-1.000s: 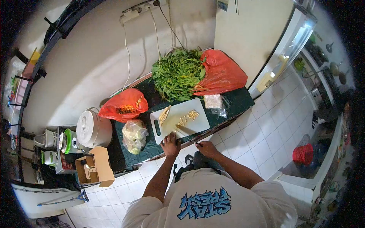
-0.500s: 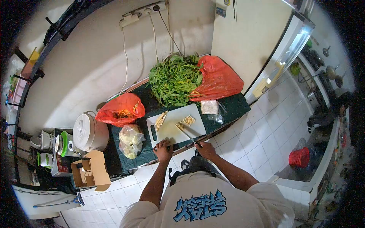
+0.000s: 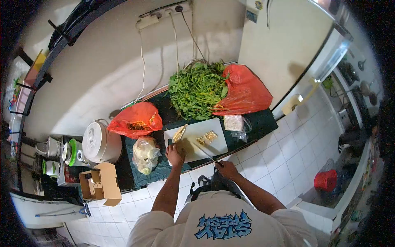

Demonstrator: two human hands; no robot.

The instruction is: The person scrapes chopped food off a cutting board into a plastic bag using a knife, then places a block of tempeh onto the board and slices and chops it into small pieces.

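Observation:
A white cutting board [image 3: 204, 150] with a dark grip slot lies at the front of the dark green table covering. Pale strips of food [image 3: 179, 133], tempeh by their look, rest on its left part. Small diced pieces [image 3: 207, 137] of the same pale colour sit in a loose patch to the right. Over the board's left edge my left hand [image 3: 175, 155] reaches with fingers extended, fingertips close below the strips. My right hand [image 3: 227, 169] grips the handle of a knife [image 3: 204, 152] at the front edge, its blade slanting across the board toward the diced pieces.
Leafy greens [image 3: 195, 90] lie behind the board, beside a red plastic bag [image 3: 249, 90]. A wrapped pale block [image 3: 233, 122] is right of it. Leftward are another red bag [image 3: 138, 119], a clear bag of vegetables [image 3: 145, 155], a white lidded pot [image 3: 98, 142] and an opened carton [image 3: 101, 184].
My left hand has moved from the board's front left edge up toward the strips. The knife in my right hand has drawn back slightly from the diced pieces. The whole view has shifted a little.

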